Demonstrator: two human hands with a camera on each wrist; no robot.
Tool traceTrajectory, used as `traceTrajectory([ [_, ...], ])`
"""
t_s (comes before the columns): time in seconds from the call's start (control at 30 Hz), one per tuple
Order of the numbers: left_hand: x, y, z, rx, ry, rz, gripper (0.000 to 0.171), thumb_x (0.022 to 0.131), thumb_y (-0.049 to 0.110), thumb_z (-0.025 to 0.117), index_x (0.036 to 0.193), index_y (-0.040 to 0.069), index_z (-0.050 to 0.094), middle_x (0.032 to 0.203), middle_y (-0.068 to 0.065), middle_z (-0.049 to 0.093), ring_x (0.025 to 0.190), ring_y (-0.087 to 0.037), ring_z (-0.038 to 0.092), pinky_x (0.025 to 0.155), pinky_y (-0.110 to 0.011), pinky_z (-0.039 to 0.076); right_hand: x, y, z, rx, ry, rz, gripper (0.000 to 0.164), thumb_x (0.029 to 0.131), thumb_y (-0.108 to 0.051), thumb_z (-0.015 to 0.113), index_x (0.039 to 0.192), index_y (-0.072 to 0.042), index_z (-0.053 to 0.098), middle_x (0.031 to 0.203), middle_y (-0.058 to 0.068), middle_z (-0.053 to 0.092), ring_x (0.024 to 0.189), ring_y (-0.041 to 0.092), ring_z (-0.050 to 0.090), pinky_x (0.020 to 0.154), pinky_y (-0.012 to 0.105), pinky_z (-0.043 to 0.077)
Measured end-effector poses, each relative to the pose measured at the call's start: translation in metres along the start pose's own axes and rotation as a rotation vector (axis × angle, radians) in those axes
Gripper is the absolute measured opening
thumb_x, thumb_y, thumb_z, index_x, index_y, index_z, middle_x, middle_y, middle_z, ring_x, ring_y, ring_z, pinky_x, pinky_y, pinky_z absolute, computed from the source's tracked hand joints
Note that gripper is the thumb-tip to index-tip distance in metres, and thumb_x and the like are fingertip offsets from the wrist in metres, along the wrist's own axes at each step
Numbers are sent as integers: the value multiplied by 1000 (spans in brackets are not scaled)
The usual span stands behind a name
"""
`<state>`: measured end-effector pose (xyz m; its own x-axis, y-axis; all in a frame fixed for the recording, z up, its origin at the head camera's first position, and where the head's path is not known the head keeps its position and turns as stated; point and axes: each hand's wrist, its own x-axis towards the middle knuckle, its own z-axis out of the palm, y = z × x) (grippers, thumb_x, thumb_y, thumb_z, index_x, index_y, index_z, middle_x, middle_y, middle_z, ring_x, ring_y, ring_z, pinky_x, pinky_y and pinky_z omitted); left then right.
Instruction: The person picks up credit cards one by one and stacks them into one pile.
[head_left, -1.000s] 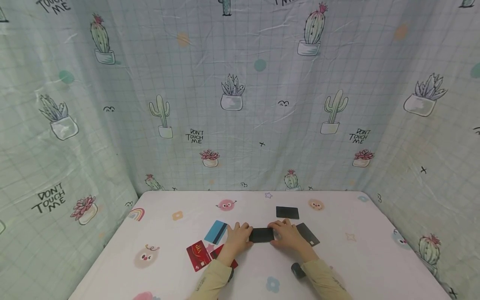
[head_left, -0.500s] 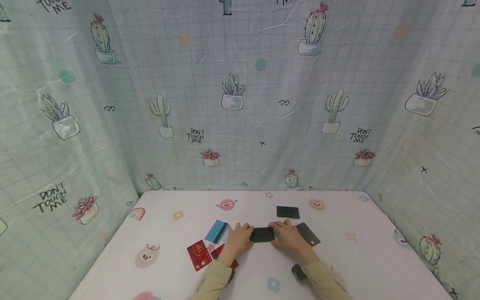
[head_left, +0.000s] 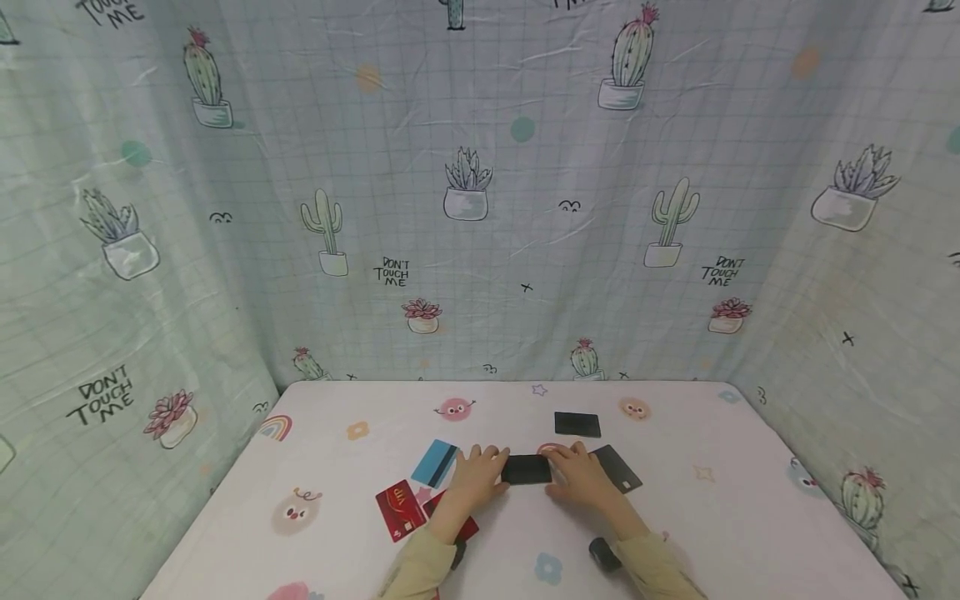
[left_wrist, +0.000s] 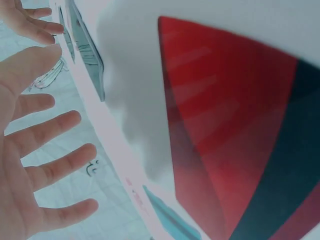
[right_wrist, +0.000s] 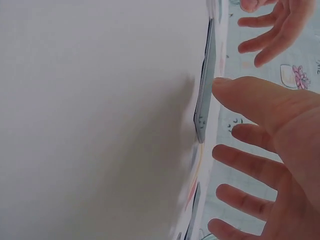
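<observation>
A small stack of dark cards (head_left: 527,469) lies on the table between my two hands, its layered edges showing in the right wrist view (right_wrist: 204,95). My left hand (head_left: 477,477) is at its left end, fingers spread and straight in the left wrist view. At the right end is my right hand (head_left: 581,477), its fingers also straight and apart, with the thumb tip right by the stack's edge in the right wrist view. Under the left forearm, a red card with a black stripe (left_wrist: 225,110) is partly hidden in the head view.
Left of the hands lie a blue card with a dark stripe (head_left: 435,463) and a red VIP card (head_left: 401,510). A black card (head_left: 577,424) lies behind the right hand, and a dark grey card (head_left: 618,470) beside it. A patterned curtain (head_left: 480,250) surrounds the white table (head_left: 360,550).
My right hand has eased slightly to the right, off the end of the dark stack. The left hand and the cards have stayed nearly where they were.
</observation>
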<state>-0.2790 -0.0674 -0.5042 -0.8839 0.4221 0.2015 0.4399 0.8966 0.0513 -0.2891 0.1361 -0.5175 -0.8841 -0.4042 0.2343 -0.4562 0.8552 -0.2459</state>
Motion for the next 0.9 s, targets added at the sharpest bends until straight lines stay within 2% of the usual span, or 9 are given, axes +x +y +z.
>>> traceTrajectory([
  [0.3, -12, -2, -12, 42, 83, 45, 48, 75, 35, 68, 117, 16, 55, 106, -3, 61, 93, -22, 53, 86, -54, 41, -8, -14, -6, -8, 31, -17, 49, 72, -26, 71, 116, -8, 56, 112, 10, 57, 94, 29, 46, 77, 51, 40],
  [0.57, -32, -13, -19, 27, 127, 80, 44, 78, 33, 66, 117, 15, 56, 106, -3, 60, 94, -22, 53, 86, -55, 41, -13, -26, -4, 12, -21, -70, 50, 76, -27, 67, 120, -7, 53, 115, 12, 56, 108, 38, 46, 84, 59, 37],
  [0.7, -43, -18, -23, 34, 158, 97, 42, 78, 34, 66, 115, 14, 57, 104, -3, 60, 93, -22, 52, 83, -56, 41, -14, -31, -2, -9, 2, -126, 49, 76, -29, 66, 119, -9, 54, 112, 8, 57, 102, 32, 48, 80, 52, 40],
  [0.83, -51, -23, -28, 43, 148, 91, 42, 77, 34, 66, 113, 14, 58, 104, -2, 59, 93, -21, 50, 84, -55, 41, -15, -35, 2, -68, 48, -182, 48, 74, -30, 67, 116, -11, 56, 108, 5, 58, 95, 25, 48, 72, 42, 40],
  [0.9, -55, -26, -30, 42, 133, 88, 42, 77, 33, 67, 114, 15, 58, 105, -1, 59, 95, -21, 50, 86, -54, 41, -15, -38, 3, -83, 43, -187, 48, 74, -32, 67, 116, -11, 56, 107, 4, 58, 92, 22, 47, 71, 40, 41],
])
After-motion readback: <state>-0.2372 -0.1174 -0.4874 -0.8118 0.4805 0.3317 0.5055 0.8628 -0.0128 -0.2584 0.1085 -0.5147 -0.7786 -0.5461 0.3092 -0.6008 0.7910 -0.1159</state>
